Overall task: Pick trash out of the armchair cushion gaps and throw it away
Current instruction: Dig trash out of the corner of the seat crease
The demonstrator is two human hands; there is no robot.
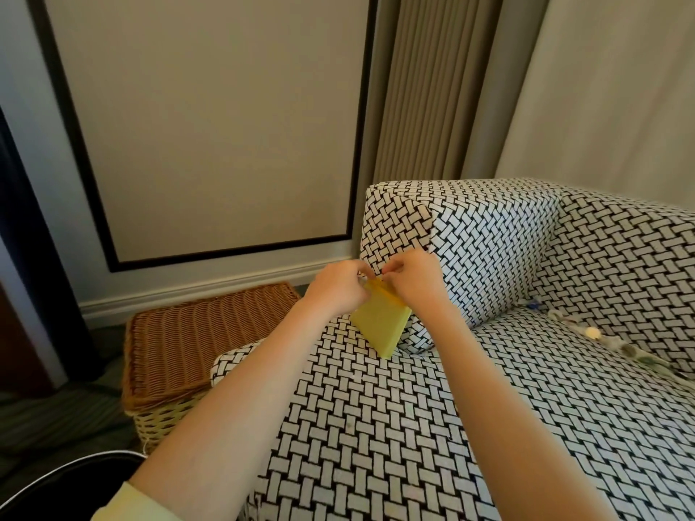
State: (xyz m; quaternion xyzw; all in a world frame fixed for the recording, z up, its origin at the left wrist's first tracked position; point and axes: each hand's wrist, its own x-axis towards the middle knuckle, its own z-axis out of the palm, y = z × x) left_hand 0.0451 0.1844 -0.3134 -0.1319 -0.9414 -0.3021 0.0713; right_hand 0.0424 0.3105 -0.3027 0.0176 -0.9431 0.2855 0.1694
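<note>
Pinching the orange-tinted top edge of the yellow packet [381, 325], your 2 hands meet just in front of the armrest [489, 238] of the black-and-white woven armchair. Your left hand [338, 285] has its fingers curled tight, thumb and fingertips closed on the packet's left upper corner. Your right hand [413, 280] grips the same edge from the other side, its fingers bent over it too.

The packet is flat and hangs tilted. Its long axis runs from your fingers down and slightly right, and its lowest corner points at the seat cushion [413, 426] at the foot of the armrest. You cannot tell whether that corner touches the fabric.

Right of the armrest, a row of small scraps [592, 332] lies along the gap where the seat meets the backrest. Left of the armrest, a wicker basket [188, 340] stands on the floor with its lid on.
</note>
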